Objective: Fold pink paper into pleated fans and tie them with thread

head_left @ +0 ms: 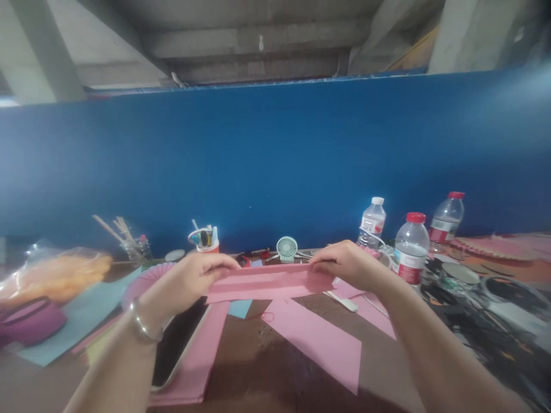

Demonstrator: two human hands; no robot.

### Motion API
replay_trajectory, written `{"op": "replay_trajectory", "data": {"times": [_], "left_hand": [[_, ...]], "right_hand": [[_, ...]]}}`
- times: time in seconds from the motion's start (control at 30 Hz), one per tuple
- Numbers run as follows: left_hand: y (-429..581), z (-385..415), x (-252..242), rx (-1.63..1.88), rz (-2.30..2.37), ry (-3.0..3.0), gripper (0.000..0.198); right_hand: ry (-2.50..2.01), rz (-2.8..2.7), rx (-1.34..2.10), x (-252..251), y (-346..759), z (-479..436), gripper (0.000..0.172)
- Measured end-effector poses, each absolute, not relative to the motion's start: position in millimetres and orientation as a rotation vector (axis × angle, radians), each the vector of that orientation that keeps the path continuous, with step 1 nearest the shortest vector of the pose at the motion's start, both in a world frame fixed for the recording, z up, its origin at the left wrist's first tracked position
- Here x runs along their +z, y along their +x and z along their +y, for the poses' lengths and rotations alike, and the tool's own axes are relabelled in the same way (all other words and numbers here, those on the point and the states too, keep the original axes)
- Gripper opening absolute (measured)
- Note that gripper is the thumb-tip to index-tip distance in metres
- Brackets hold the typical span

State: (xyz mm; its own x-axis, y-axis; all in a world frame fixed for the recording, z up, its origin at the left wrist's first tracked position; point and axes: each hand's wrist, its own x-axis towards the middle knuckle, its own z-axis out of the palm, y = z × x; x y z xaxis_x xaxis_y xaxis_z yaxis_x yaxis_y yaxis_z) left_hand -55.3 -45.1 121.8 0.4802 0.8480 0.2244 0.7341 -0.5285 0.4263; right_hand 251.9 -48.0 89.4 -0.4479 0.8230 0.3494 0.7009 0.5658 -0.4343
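Note:
A folded strip of pink paper point(271, 283) is stretched level above the table between my two hands. My left hand point(202, 272) pinches its left end, and a silver bangle sits on that wrist. At the other end, my right hand point(342, 264) has its fingers closed on the paper's upper corner. Lengthwise creases show along the strip. Below it on the table lies a flat pink paper piece point(318, 344). Under my left forearm a dark-screened tablet point(178, 344) rests on more pink paper point(213, 350).
A small green fan point(287, 248) and a pen cup point(208, 246) stand at the back. Several bottles, one with a red cap point(412, 246), stand right, beside dark clutter point(482, 321). Left are blue paper point(81, 321) and a purple tape roll point(32, 321). A blue partition point(275, 160) rises behind.

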Motion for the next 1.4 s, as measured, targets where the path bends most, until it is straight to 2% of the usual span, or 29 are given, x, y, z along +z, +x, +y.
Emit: {"op": "replay_trajectory", "data": {"times": [0.3,0.57,0.73,0.83,0.93,1.13,1.4], "left_hand": [[-27,-46,101,0.246,1.401,2.712,0.031],[1,-43,79,0.208,1.372,2.771,0.026],[1,-31,58,0.128,1.236,2.706,0.028],[5,-19,32,0.017,1.198,2.62,0.019],[10,-12,3,0.02,1.214,2.623,0.014],[1,-17,-30,0.075,1.297,2.648,0.017],[-26,-26,-30,0.141,1.264,2.677,0.027]], "right_hand": [[-1.138,-2.437,0.202,78,230,-47,0.025],[-1.321,-2.499,-0.185,72,204,-58,0.023],[-1.258,-2.535,0.05,41,197,-39,0.022],[-1.375,-2.541,0.417,9,201,-21,0.018],[-1.368,-2.546,0.475,-17,203,-14,0.018],[-1.262,-2.36,0.498,-45,198,-24,0.009],[-1.215,-2.451,0.518,-29,207,-33,0.015]]}}
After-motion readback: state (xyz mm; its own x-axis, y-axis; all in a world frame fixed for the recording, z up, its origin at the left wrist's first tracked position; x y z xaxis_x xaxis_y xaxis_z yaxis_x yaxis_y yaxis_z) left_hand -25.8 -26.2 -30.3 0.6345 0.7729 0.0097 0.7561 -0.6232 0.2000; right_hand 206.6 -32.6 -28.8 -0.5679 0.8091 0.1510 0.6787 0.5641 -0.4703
